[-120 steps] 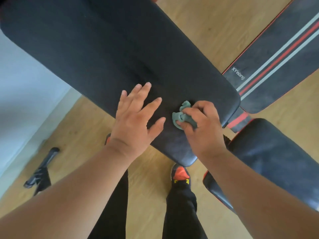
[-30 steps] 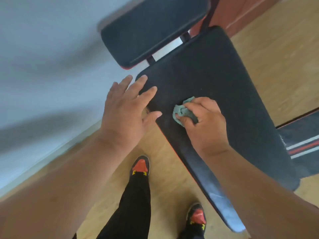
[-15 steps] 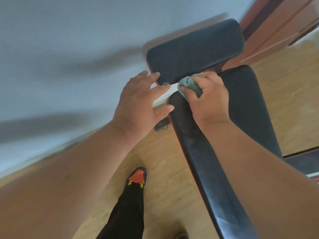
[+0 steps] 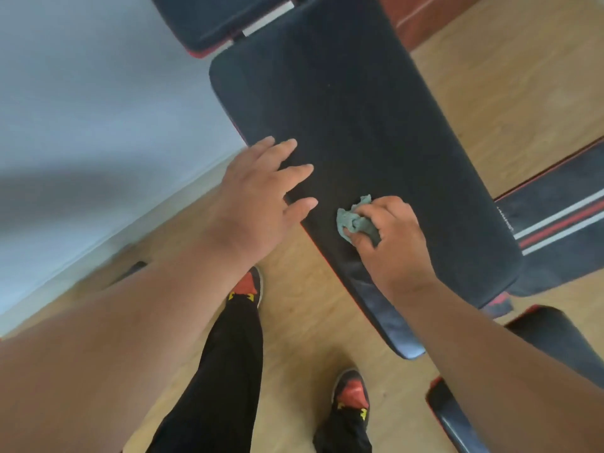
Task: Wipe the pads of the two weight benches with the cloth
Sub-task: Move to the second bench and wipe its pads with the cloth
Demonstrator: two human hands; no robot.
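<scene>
A long black bench pad (image 4: 359, 125) with red trim runs from the top centre down to the right. My right hand (image 4: 389, 240) grips a crumpled grey-green cloth (image 4: 354, 220) and presses it on the pad near its left edge. My left hand (image 4: 258, 197) lies flat, fingers spread, on the pad's left edge just left of the cloth. A smaller black pad (image 4: 212, 18) of the same bench sits beyond the far end. Another black pad (image 4: 555, 348) with red trim shows at the lower right, partly hidden by my right forearm.
The floor is light wood (image 4: 490, 93). A dark mat (image 4: 562, 230) with red and white stripes lies right of the bench. A pale wall (image 4: 81, 109) stands on the left. My feet in black and red shoes (image 4: 351, 393) stand close to the bench.
My right hand has drawn the cloth back from the far end of the long pad to its middle left edge. My left hand moved back with it along the edge.
</scene>
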